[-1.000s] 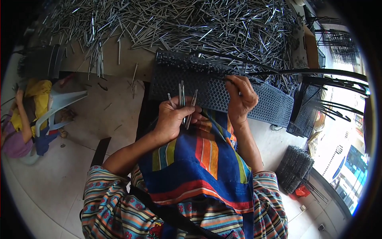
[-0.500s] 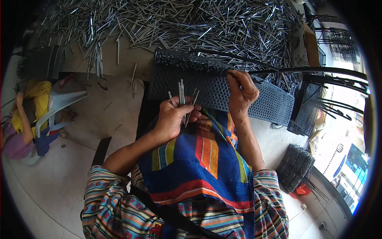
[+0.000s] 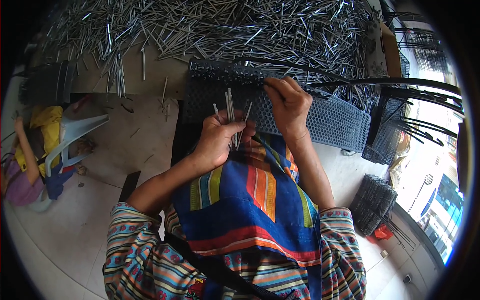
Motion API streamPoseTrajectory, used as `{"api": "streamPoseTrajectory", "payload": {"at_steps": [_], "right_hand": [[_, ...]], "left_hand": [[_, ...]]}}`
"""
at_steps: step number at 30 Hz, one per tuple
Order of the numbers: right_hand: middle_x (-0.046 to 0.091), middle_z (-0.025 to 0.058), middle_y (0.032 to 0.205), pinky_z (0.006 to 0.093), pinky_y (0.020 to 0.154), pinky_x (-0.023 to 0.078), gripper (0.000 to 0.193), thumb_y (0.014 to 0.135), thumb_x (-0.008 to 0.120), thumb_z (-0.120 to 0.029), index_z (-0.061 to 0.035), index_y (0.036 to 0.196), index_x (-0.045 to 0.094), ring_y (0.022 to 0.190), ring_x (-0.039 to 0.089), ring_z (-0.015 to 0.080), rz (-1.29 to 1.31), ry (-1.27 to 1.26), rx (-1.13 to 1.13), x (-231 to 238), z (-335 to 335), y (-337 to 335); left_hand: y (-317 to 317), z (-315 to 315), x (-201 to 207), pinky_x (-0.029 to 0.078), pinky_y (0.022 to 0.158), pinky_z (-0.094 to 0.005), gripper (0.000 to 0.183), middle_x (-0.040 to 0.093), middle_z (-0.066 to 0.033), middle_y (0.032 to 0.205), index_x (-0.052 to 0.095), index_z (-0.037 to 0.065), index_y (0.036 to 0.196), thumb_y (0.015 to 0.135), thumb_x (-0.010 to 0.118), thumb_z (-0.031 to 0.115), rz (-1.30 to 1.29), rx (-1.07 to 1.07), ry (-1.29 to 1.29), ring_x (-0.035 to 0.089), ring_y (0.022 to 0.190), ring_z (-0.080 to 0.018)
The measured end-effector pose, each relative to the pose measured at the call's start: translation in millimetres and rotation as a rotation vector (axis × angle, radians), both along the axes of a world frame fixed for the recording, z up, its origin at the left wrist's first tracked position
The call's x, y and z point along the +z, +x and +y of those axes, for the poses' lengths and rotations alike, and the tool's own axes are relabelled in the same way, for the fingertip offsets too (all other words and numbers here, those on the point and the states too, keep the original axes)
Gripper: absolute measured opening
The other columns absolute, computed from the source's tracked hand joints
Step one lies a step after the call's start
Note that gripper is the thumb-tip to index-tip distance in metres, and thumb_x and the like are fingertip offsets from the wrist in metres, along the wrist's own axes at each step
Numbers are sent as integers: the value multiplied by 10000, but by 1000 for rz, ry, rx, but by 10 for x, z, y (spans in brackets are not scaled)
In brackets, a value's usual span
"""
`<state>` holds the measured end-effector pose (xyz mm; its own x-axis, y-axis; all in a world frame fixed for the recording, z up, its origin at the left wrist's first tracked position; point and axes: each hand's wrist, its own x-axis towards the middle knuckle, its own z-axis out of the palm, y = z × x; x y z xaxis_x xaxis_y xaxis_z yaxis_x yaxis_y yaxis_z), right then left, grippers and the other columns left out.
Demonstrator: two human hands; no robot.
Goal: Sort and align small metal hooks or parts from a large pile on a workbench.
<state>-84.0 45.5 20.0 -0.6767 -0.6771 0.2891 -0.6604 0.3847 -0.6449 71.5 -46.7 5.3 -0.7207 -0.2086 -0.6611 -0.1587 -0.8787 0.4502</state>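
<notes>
In front of me a long black perforated tray [image 3: 340,122] lies across, full of round holes, with small dark bits along its far edge. My left hand [image 3: 222,132] is closed around several thin metal sticks [image 3: 230,107] that fan upward between thumb and fingers, just on the near side of the tray. Over the tray's far part my right hand [image 3: 290,102] is pinched, fingertips down by the small dark bits [image 3: 232,75]. Whatever its fingertips may hold is too small or hidden to make out.
A large heap of metal sticks [image 3: 210,30] covers the table behind the tray. Black hooked rods [image 3: 420,132] and mesh baskets stand at right. Stacked black racks [image 3: 372,202] sit on the floor at lower right. At left, another person sits by a pale plastic chair [image 3: 75,130].
My right hand has moved left along the far part of the tray, still pinched. The left hand keeps its hold on the metal sticks, which have barely shifted.
</notes>
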Motion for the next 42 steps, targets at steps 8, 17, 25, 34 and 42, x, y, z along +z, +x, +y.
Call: {"api": "streamPoseTrajectory", "payload": {"at_steps": [8,17,25,34,42], "right_hand": [[665,107,813,301,545,476,309,837,624,-29,-96,1136,662,622,650,219,102,113,-1,25,85,-1],[697,127,899,287,618,519,311,827,634,-5,-84,1125,672,726,692,223,-34,79,17,-30,201,40],[703,137,980,271,710,529,283,841,621,-4,-64,1112,676,844,705,210,-128,19,-92,-74,151,28],[701,139,937,281,667,526,250,843,610,3,-46,1079,676,793,703,203,-78,-3,-2,-84,123,-27],[693,132,872,290,624,521,229,828,622,6,-25,1050,672,701,676,174,41,115,140,14,55,8]], "left_hand": [[-7,10,-11,567,637,-352,133,675,-134,890,590,14,979,860,552,-31,-16,20,46,654,745,-205],[-18,57,-10,574,642,-363,136,673,-150,907,582,14,985,862,551,-36,29,16,59,656,755,-223],[3,78,-19,531,730,-321,150,674,-126,939,595,24,1015,874,556,-10,50,-48,63,651,803,-194],[2,75,-26,528,733,-318,153,673,-127,941,596,29,1016,872,562,-9,46,-47,59,646,809,-192],[38,29,-20,531,730,-327,163,673,-129,944,592,26,1025,866,572,-6,24,-19,38,649,799,-196]]}}
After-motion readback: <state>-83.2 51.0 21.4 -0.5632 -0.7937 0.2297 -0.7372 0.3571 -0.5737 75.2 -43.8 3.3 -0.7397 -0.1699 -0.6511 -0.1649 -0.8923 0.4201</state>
